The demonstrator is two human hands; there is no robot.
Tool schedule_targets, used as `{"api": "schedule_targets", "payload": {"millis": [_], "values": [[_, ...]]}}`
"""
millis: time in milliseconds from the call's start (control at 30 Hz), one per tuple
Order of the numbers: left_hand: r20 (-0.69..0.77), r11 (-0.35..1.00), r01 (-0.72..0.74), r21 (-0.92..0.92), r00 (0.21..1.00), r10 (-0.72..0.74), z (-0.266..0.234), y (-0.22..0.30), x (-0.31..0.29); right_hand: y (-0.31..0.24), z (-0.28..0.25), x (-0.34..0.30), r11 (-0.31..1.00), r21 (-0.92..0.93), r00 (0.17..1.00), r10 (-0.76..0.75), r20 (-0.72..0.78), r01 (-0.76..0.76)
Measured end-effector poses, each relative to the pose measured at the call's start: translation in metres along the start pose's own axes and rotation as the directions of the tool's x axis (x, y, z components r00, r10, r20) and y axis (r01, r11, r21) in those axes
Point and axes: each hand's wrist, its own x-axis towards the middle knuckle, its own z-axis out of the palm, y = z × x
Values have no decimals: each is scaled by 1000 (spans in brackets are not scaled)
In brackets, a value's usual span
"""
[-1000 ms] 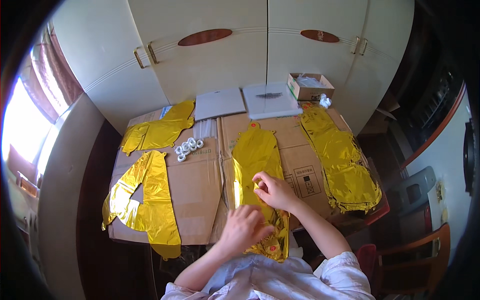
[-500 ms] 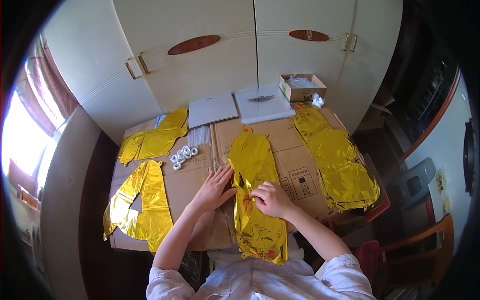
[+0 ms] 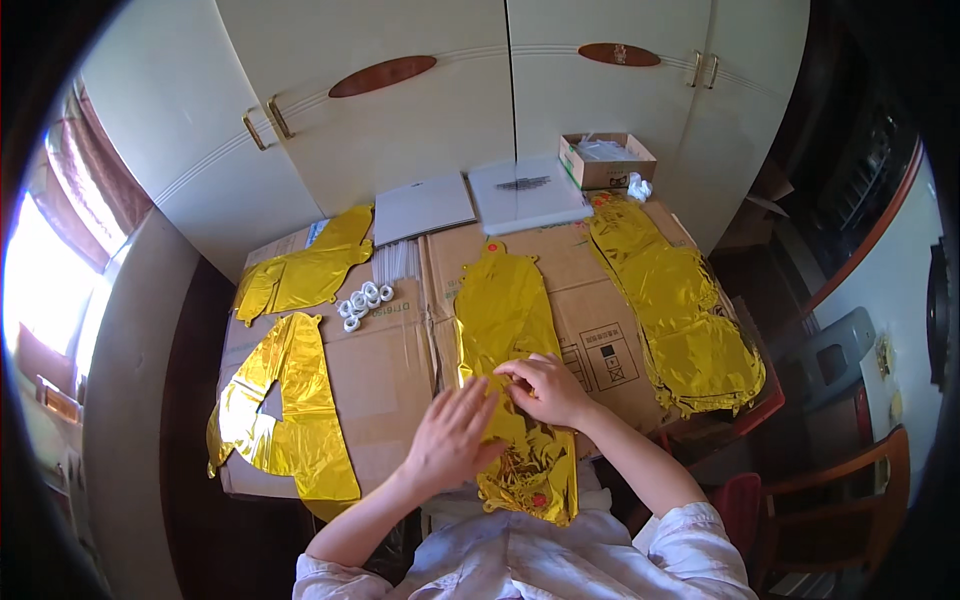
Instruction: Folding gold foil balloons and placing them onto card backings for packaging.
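Observation:
A flat gold foil balloon (image 3: 503,300) lies lengthwise before me, its lower end creased and hanging over the near table edge. My left hand (image 3: 455,440) hovers just above its left side, fingers stretched out and holding nothing. On the balloon's right half rests my right hand (image 3: 545,390), its fingers bent and closed at the foil; the fingertips are partly hidden. A small red spot shows at each end of this balloon.
More flat gold foil balloons lie at the near left (image 3: 305,400), far left (image 3: 310,265) and right (image 3: 675,300). White ribbon rolls (image 3: 367,300), clear straws (image 3: 397,262), a white flat box (image 3: 425,210), a clear bag (image 3: 530,200) and a small carton (image 3: 607,165) sit on the cardboard-covered table (image 3: 385,370).
My left hand has lifted from the balloon's left edge and moved right and nearer, over the foil. My right hand has shifted slightly. The foil's middle lies flatter.

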Motion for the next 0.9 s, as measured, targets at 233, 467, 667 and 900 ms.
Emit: {"api": "schedule_targets", "payload": {"millis": [233, 467, 667, 900], "values": [[58, 999, -24, 35, 998, 22, 21, 7, -14, -10, -8, 39, 970, -235, 996, 36, -82, -54], [75, 997, -25, 75, 997, 19, 22, 4, -19, -17, 23, 130, 851, -400, 873, 444, 204, -339], [83, 995, -48, 89, 996, 41, 24, 6, -15, 16, 48, 133, 877, -313, 890, 428, 158, -366], [87, 997, -33, 66, 996, 28, 24, 4, -18, 10, 32, 105, 937, -280, 978, 205, -50, -210]]}}
